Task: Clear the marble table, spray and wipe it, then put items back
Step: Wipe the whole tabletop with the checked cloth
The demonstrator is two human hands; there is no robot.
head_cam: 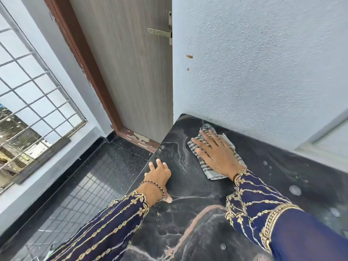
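Note:
The black marble table [188,213] with white veins fills the lower right, set into the corner of the wall. A grey-and-white striped cloth [206,167] lies on it near the far left corner. My right hand [216,151] presses flat on the cloth, fingers spread, pointing toward the corner. My left hand [159,176] rests on the table's left edge, fingers curled over it, holding nothing. Small wet droplets [295,190] dot the marble at the right.
A grey wooden door [135,72] with a metal latch [162,32] stands just left of the table's far corner. A textured white wall [263,72] backs the table. A dark tiled floor [84,185] and a barred window [28,100] lie to the left.

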